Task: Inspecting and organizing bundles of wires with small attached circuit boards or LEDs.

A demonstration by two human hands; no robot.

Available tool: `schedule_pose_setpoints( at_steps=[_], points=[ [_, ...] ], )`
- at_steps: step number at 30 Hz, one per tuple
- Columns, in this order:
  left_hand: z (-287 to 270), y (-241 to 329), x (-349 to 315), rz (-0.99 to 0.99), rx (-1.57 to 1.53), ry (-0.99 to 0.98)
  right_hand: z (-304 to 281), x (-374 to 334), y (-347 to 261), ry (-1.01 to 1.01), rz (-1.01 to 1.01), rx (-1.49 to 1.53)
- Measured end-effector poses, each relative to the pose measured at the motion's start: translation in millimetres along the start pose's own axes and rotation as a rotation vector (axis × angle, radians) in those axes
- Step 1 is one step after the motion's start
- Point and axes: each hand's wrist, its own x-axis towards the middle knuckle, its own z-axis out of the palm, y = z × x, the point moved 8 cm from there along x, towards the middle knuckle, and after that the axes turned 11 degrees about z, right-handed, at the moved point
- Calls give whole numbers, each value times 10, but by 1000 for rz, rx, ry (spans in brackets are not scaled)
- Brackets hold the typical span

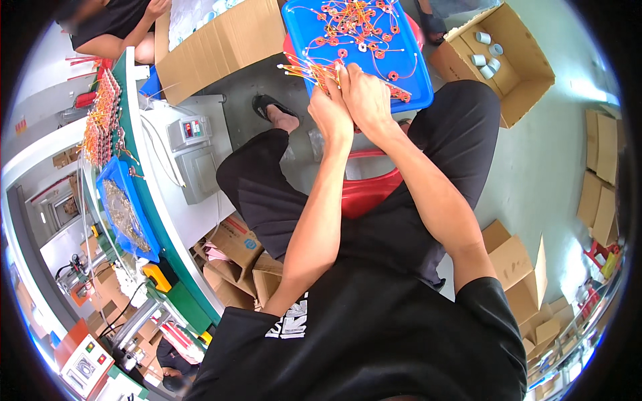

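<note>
My left hand and my right hand are pressed together over the near edge of a blue tray. Both grip a bundle of thin orange-and-yellow wired coil parts that fans out to the left of the fingers. The tray holds several more small orange ring coils with red wire leads. It rests on a red stool between my knees, which are in black trousers.
A green-edged workbench runs down the left with a grey meter box, racks of orange parts and another blue tray. Open cardboard boxes stand around; another person sits at top left.
</note>
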Motion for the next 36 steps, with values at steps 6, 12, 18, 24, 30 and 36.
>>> schedule_pose_setpoints(
  at_steps=[6,12,18,24,30,36],
  points=[
    [29,-282,-40,-82,-70,17,66,-27,38,-75,-31,152],
    [206,-459,-30,-174,-164,-124,-7,-32,-7,-47,-90,70],
    [126,174,37,46,102,-35,-182,51,-17,74,-64,10],
    [248,-211,39,-120,-251,-132,-111,305,374,-140,254,485],
    [177,-316,21,-181,-680,-116,118,67,129,-496,201,681],
    [-28,-37,28,115,-427,-167,233,-52,195,-441,110,797]
  ],
)
